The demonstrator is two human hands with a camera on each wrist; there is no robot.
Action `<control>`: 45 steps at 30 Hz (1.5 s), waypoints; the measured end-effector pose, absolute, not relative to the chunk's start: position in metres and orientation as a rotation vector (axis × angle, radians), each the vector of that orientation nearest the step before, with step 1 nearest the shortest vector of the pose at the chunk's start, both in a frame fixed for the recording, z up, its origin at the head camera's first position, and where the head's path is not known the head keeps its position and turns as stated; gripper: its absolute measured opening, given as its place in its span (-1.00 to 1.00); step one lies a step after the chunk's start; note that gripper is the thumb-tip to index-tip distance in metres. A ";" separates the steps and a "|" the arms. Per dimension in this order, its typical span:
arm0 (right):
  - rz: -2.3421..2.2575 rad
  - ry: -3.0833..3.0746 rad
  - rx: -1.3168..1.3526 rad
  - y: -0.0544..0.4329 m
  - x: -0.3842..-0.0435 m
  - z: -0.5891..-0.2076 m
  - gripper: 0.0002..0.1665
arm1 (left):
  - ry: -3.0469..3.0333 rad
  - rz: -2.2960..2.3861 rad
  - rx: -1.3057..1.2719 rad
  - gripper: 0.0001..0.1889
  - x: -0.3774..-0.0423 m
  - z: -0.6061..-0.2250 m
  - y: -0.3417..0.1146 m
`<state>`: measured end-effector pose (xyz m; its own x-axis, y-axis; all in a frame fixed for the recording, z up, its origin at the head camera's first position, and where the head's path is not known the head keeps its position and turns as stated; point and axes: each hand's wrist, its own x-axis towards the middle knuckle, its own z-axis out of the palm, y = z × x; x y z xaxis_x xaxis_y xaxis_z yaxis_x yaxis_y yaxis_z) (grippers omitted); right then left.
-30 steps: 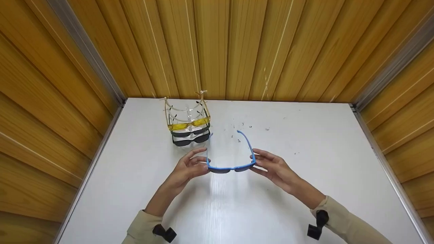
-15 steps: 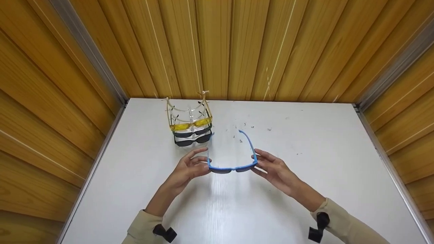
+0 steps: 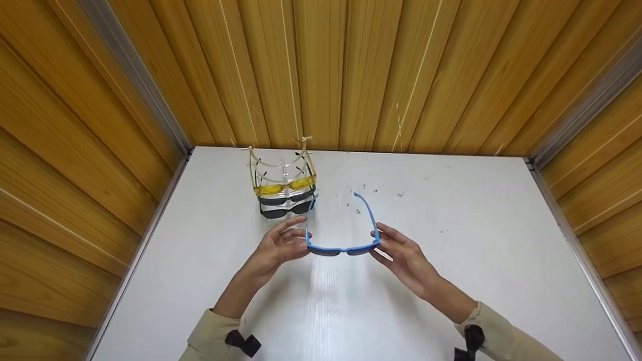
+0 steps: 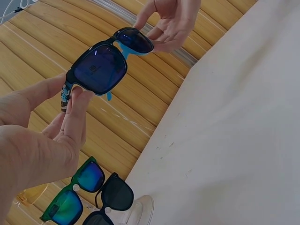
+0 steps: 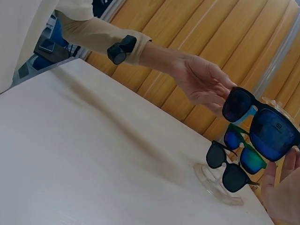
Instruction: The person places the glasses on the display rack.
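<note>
A pair of sunglasses (image 3: 343, 249) with a blue inner frame and dark lenses hangs over the table, temples unfolded and pointing away from me. My left hand (image 3: 277, 246) pinches it at the left hinge between thumb and fingers. At the right hinge my right hand (image 3: 405, 255) grips it the same way. The left wrist view shows the black front with blue-tinted lenses (image 4: 101, 69) and a patterned temple (image 4: 65, 97) between the left fingers. Beyond the left hand stands a clear display stand (image 5: 211, 185) bearing yellow glasses (image 3: 285, 186), green-framed sunglasses (image 4: 72, 192) and black sunglasses (image 3: 288, 210).
The white table (image 3: 476, 225) runs back to a wood-panelled wall (image 3: 366, 75), with more panels on both sides. Small marks (image 3: 358, 211) dot the tabletop right of the stand. Black wrist cameras (image 3: 243, 343) sit on the beige sleeves.
Both hands hold the sunglasses in nearly the same spot. My right forearm has shifted slightly down and left, and the head view has drifted a little.
</note>
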<state>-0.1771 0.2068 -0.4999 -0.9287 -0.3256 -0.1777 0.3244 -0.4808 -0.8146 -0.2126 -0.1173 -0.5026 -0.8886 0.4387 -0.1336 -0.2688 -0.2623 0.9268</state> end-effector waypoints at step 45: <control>-2.703 1.604 -0.187 0.159 -0.184 -0.487 -0.63 | 1.574 2.332 0.368 -0.31 -0.222 -0.474 -0.131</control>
